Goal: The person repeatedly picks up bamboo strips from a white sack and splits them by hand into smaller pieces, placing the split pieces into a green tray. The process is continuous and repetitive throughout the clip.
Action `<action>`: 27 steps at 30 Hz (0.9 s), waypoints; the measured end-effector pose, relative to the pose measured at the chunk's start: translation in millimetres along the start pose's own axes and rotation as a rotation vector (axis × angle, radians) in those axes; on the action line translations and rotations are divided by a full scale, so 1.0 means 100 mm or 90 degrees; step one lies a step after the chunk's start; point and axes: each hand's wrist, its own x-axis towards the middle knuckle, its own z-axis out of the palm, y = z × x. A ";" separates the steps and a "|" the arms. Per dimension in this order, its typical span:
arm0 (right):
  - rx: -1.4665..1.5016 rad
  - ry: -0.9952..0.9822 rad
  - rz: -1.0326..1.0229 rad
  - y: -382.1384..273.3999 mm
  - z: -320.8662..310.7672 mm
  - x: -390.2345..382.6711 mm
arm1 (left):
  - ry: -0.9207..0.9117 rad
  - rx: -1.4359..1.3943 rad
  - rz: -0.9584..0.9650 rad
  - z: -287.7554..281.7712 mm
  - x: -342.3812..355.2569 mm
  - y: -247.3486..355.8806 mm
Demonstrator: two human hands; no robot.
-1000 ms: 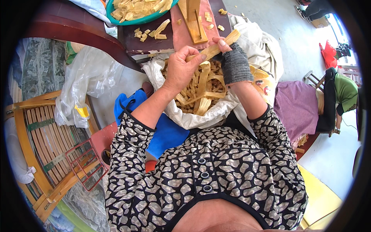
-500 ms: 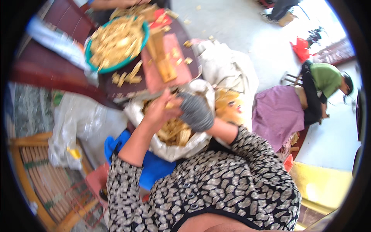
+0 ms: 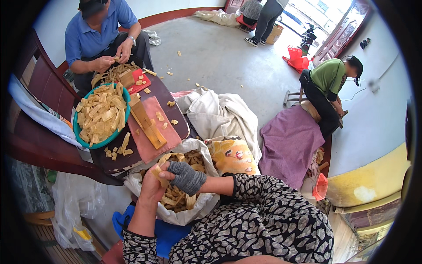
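My left hand (image 3: 152, 184) is bare and closed around one end of a curled, pale yellow dried strip (image 3: 173, 156). In a grey fingerless knit glove, my right hand (image 3: 187, 177) pinches the same strip between thumb and fingers. Both hands are close together above an open white sack (image 3: 210, 207). Inside the sack lie many loose yellowish strips (image 3: 173, 198). Just beyond my hands, a long wooden block with a slot (image 3: 148, 125) rests on a pink cloth (image 3: 154, 110) on the dark table (image 3: 102, 160).
A teal basin (image 3: 127, 115) heaped with strips stands on the table's left. Across it, a person in blue (image 3: 97, 33) handles a small piece. Right of my sack are a patterned yellow cloth (image 3: 235, 154) and a pale cloth (image 3: 235, 114). Another person in green (image 3: 327, 77) bends beside a purple cloth (image 3: 292, 143).
The view has swung so that the person in blue and more floor show. My hands sit lower and further left in the picture, and the strip between them is now plainly visible.
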 end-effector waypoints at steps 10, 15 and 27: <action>-0.219 0.128 -0.171 -0.02 -0.12 0.28 | 0.145 1.072 0.639 0.18 -0.11 0.15; 0.007 0.127 0.032 -0.12 -0.07 0.36 | 0.250 0.950 0.896 0.14 -0.08 0.17; -0.546 0.017 -0.197 -0.30 -0.12 0.25 | 0.153 0.660 0.611 0.00 -0.10 0.20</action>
